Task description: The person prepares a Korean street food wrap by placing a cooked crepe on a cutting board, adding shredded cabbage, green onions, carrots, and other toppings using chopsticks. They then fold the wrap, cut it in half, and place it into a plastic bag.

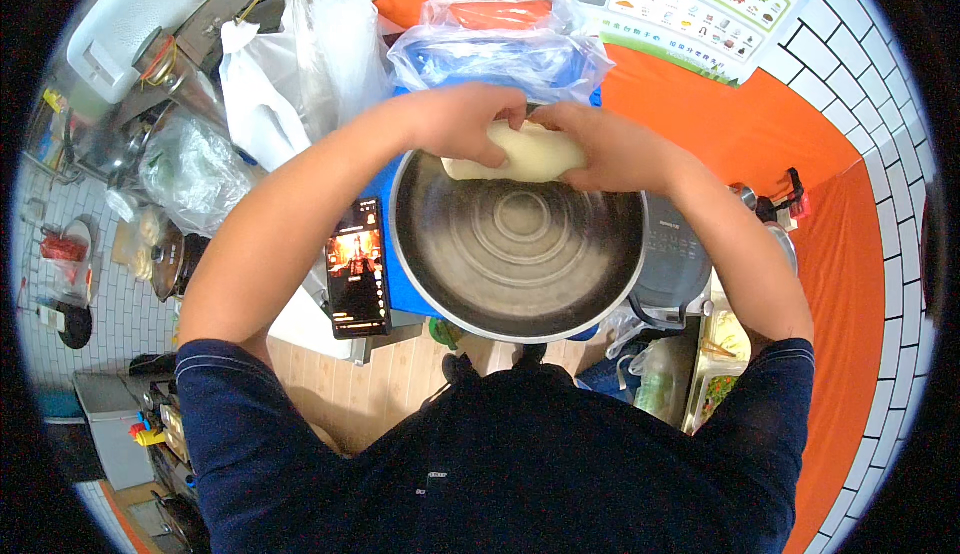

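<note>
A thick, pale roll of what looks like dough is held over the far side of a wide, deep metal pan. My left hand grips its left part, thumb on the near face and fingers curled over the back. From the right, my right hand clasps the other end. Concentric rings mark the pan's bare floor. Whether the dough touches the pan wall cannot be told. Beneath the pan, part of a blue surface shows.
A lit smartphone lies left of the pan. Behind stands a blue container covered with clear plastic. Plastic bags crowd the back left. To the right are a dark grey appliance and food trays.
</note>
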Demonstrator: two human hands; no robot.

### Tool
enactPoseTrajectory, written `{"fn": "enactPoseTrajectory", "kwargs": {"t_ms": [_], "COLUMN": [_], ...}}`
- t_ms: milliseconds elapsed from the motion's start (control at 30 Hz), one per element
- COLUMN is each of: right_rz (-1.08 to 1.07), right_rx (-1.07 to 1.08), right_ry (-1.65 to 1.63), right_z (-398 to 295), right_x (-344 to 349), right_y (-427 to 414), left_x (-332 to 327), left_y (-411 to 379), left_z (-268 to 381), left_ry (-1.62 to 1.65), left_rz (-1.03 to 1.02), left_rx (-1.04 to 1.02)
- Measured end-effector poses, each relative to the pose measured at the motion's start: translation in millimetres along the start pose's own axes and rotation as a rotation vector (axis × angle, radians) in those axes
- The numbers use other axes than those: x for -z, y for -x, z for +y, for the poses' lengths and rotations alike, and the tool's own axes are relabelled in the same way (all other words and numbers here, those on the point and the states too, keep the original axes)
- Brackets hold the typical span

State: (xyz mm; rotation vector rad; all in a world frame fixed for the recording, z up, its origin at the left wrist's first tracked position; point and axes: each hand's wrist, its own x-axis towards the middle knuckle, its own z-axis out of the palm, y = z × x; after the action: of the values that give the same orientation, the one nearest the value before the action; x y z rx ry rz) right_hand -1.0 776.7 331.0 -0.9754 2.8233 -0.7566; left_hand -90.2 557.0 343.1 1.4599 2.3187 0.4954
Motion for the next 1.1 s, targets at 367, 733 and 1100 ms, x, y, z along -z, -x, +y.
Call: {"fn": "enactPoseTrajectory", "kwargs": {"t_ms": [367, 733, 1100], "right_rz": [0.045, -0.123, 0.454], "right_rx": [0.036, -0.177, 0.147], "right_ry": [0.207, 0.179, 0.819], "right_z": [-11, 81, 41], "right_x": [71, 35, 92], "right_y": [-70, -112, -77], "left_x": [89, 47, 42], "left_y": [-5, -78, -63], "left_z": [-8, -97, -91], "left_ry": [-0.095, -0.072, -0.418], "left_rz": [0.138, 0.075, 0.087], "left_rx": [-0.014, 0.245, 0.284]}}
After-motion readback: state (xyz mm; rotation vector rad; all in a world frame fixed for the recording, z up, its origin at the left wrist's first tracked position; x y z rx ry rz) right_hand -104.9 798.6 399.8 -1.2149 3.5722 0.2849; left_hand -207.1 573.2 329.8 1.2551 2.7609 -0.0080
